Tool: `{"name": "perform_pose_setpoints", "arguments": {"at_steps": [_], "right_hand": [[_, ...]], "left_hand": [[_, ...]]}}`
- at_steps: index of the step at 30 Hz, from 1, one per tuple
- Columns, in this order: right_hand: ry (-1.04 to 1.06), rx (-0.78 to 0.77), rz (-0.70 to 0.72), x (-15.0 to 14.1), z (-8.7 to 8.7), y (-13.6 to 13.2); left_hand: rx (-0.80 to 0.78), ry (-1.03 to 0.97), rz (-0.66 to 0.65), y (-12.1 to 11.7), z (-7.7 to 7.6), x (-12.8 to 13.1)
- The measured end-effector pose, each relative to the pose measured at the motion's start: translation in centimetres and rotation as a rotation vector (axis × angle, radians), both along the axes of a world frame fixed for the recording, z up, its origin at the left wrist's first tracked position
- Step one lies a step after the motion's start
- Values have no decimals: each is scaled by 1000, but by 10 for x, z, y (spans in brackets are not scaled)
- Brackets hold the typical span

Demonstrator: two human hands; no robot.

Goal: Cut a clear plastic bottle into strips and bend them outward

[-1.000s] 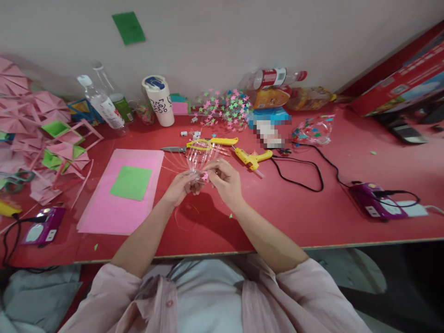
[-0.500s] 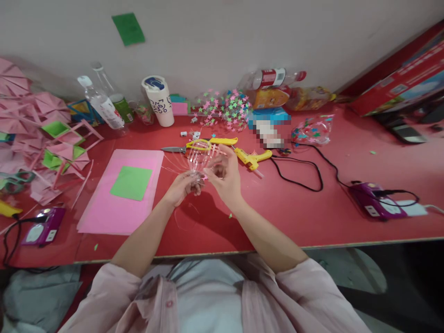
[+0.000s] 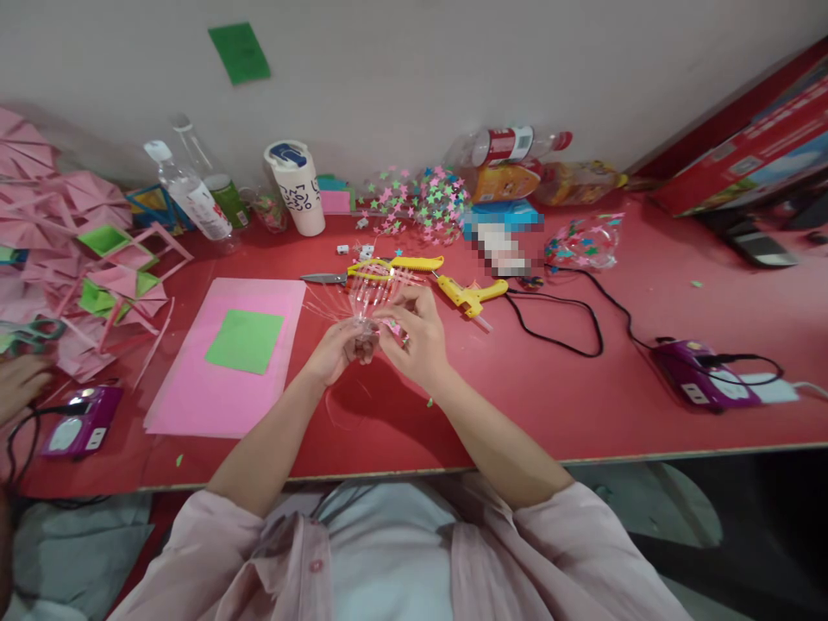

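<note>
A clear plastic bottle piece (image 3: 372,297), slit into many thin strips that fan outward, is held over the red table. My left hand (image 3: 340,349) is closed around its narrow lower end. My right hand (image 3: 417,332) pinches at the strips on the right side, thumb and forefinger close together; the exact spot is partly hidden. Small pink and green stars (image 3: 393,327) show between my hands. Just behind lie scissors (image 3: 327,279) with yellow handles, a yellow-handled cutter (image 3: 417,262) and a yellow glue gun (image 3: 472,296).
Pink sheets (image 3: 187,379) with a green square (image 3: 244,341) lie left. Star-covered pieces (image 3: 443,203), a tumbler (image 3: 296,190) and bottles (image 3: 194,198) line the wall. A purple power box (image 3: 702,375) with cords sits right. Another person's hand (image 3: 22,384) is at far left, near pink paper shapes.
My right hand has lowered slightly and its fingers have shifted at the strips. My left hand stays put. Another person's hand has come in at the far left.
</note>
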State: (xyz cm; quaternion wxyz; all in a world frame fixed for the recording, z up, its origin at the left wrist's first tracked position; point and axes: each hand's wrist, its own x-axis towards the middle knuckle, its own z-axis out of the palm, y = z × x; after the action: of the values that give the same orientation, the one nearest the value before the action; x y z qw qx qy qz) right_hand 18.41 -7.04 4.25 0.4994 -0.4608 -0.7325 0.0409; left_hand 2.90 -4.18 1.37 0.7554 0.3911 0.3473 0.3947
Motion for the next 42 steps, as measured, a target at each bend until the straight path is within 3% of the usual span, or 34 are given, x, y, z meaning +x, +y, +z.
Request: {"name": "perform_pose_setpoints", "arguments": {"at_steps": [6,10,21,35,42], "right_hand": [[-114,66,-86,-2,-9,-1],[-165,135,-41,-5,-10,-3],[-119,70,143,-10,-16,0],[-59,-23,116,-7,-9,-5],[7,-26,112,-7,-5,-6]], "left_hand": [[-16,-2,0,1,-2,0],[-44,-20,21,1,-2,1],[-71,-73,66,0,-3,3],[-15,-91,12,-1,1,1],[-7,-53,57,-3,2,1]]}}
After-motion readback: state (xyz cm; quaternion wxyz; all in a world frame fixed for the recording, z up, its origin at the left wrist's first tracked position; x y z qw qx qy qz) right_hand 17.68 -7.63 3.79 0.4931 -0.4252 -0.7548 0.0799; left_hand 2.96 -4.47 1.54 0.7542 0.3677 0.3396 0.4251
